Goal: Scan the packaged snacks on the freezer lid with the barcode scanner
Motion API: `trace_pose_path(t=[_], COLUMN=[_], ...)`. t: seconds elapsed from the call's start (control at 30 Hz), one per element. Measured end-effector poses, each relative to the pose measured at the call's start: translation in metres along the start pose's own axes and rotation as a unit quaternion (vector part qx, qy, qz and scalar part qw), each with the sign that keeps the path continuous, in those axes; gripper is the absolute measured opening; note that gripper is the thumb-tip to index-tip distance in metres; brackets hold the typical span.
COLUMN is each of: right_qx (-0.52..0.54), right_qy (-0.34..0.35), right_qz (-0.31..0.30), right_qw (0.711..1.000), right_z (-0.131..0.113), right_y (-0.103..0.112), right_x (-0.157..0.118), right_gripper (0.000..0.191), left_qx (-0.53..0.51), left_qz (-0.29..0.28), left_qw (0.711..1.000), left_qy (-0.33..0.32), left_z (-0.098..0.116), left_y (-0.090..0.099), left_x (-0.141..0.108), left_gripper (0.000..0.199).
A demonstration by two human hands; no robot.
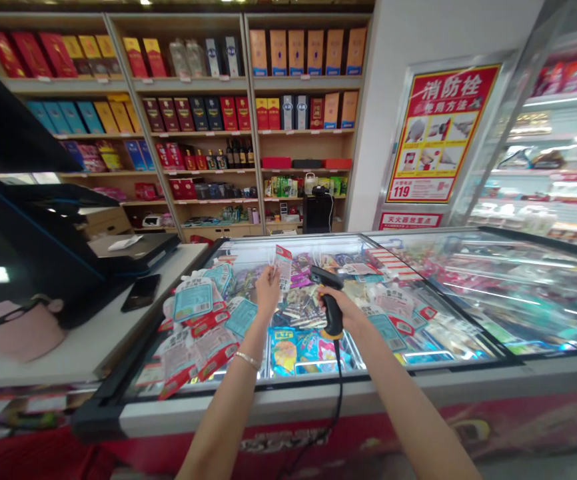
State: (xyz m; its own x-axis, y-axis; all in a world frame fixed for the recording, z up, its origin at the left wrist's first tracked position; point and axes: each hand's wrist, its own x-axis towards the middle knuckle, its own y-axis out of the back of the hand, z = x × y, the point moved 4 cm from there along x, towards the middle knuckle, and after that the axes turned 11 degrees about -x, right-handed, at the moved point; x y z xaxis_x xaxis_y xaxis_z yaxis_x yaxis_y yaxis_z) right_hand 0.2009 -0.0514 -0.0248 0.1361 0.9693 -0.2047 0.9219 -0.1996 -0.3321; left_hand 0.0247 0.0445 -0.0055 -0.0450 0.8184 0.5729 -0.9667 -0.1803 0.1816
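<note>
Pinching 1 packet (284, 272), jutting past the fingertips of my left hand (268, 291) | right hand (344, 311): fingers closed round scanner (334, 317) | cable (340, 383) below those fingers | I judge: light pinch could drop the packet; cable catching on the freezer rim (168, 415) could tug my aim off

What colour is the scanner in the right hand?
Scanner: black with yellow trim, seen in the head view.
</note>
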Motion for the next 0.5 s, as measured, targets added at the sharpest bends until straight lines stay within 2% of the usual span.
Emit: trace_pose_path(t=[0.1, 0.2, 0.27, 0.33, 0.4, 0.5], right_qx=[0.009, 0.017, 0.023, 0.030, 0.034, 0.038], right_qy=[-0.015, -0.031, -0.041, -0.049, -0.057, -0.059], right_qz=[-0.035, -0.061, -0.071, -0.080, -0.090, -0.104], right_qw=[0.999, 0.998, 0.996, 0.995, 0.994, 0.992], right_z=[0.006, 0.015, 0.024, 0.035, 0.047, 0.063], right_y=[-0.029, -0.057, -0.073, -0.086, -0.096, -0.104], right_x=[0.007, 0.016, 0.023, 0.031, 0.038, 0.046], right_gripper=[0.007, 0.008, 0.010, 0.013, 0.015, 0.014], left_qx=[0.046, 0.133, 0.195, 0.265, 0.331, 0.396], left_qz=[0.057, 0.080, 0.097, 0.097, 0.049, -0.067], left_qw=[0.997, 0.987, 0.976, 0.959, 0.939, 0.914], left_qy=[0.022, 0.048, 0.029, -0.031, -0.079, -0.054], left_z=[-0.002, -0.012, -0.018, -0.022, -0.031, -0.053], left_y=[0.037, 0.073, 0.093, 0.103, 0.103, 0.095], left_x=[0.013, 0.024, 0.027, 0.024, 0.017, 0.007], left_gripper=[0.025, 0.016, 0.017, 0.032, 0.041, 0.039])
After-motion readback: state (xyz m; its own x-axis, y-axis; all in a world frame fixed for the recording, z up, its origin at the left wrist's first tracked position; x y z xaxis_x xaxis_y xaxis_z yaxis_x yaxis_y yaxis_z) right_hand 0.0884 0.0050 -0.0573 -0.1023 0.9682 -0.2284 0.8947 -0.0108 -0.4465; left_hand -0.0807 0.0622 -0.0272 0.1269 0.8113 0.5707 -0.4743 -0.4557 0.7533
